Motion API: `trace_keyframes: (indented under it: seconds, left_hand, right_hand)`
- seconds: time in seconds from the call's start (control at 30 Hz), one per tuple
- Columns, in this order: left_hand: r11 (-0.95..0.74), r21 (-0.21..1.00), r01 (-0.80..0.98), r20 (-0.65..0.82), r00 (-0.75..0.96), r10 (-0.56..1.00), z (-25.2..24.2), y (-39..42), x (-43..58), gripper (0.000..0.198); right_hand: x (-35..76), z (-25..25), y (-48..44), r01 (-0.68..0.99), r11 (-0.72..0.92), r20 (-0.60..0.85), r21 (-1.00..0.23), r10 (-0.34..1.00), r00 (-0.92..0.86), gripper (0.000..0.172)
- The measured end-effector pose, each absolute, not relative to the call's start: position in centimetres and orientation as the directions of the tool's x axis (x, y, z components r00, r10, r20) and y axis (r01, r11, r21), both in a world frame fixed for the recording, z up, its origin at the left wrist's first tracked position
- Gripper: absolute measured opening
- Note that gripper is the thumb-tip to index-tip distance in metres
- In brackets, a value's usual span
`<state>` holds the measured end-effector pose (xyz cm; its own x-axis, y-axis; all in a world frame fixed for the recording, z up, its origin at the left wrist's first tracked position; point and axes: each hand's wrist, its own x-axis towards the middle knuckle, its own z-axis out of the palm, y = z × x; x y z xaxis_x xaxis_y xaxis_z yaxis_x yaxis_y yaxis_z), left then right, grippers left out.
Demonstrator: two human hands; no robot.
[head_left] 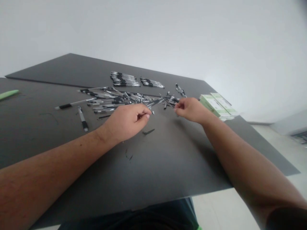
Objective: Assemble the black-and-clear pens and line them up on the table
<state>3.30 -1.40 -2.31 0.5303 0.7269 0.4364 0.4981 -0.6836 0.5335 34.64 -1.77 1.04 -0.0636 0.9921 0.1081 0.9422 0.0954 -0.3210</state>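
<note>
My left hand [127, 123] is closed in a pinch at the near edge of a heap of pens [110, 102]. A small pointed pen piece [153, 112] shows at its fingertips. To the right, my right hand [189, 109] pinches a thin dark stick that looks like a pen refill [166, 101], slanting up and to the left. Small dark pen parts [171, 99] lie just behind its fingers. Between and below the hands, a dark clip-like piece [149, 131] rests on the table.
Two neat stacks of pens, a larger one [124, 79] and a smaller one [152, 83], lie at the back of the grey table [163, 172]. Green-and-white boxes [217, 105] stand right. A single pen [82, 118] lies left, a light green object [9, 94] farther left.
</note>
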Motion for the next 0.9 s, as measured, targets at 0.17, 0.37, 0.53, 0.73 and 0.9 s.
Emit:
trace_keyframes:
  seconds: [0.17, 0.37, 0.53, 0.73, 0.9]
  left_hand:
    - [-0.463, 0.809, 0.362, 0.310, 0.405, 0.860, -2.2, -1.2, 3.7, 0.036]
    - [-0.345, 0.931, 0.120, 0.278, 0.379, 0.883, -2.3, -1.5, 4.2, 0.029]
    - [-0.283, 0.959, 0.008, 0.263, 0.344, 0.901, -2.3, -1.7, 4.4, 0.022]
    - [-0.310, 0.950, 0.033, 0.282, 0.338, 0.898, -2.3, -1.9, 4.5, 0.019]
    - [-0.325, 0.945, 0.031, 0.311, 0.215, 0.926, -1.7, -1.2, 4.1, 0.021]
  right_hand:
    - [30.8, 0.2, -4.0, 0.746, 0.260, 0.065, -0.613, 0.958, -0.280, 0.008]
    - [29.6, -0.2, -4.7, 0.660, 0.283, 0.031, -0.696, 0.930, -0.366, 0.009]
    - [29.4, -0.4, -4.7, 0.638, 0.300, 0.045, -0.709, 0.922, -0.384, 0.010]
    - [29.5, -0.5, -4.7, 0.650, 0.327, 0.039, -0.685, 0.908, -0.416, 0.014]
    - [30.7, -0.9, -4.1, 0.655, 0.406, 0.151, -0.637, 0.899, -0.410, 0.034]
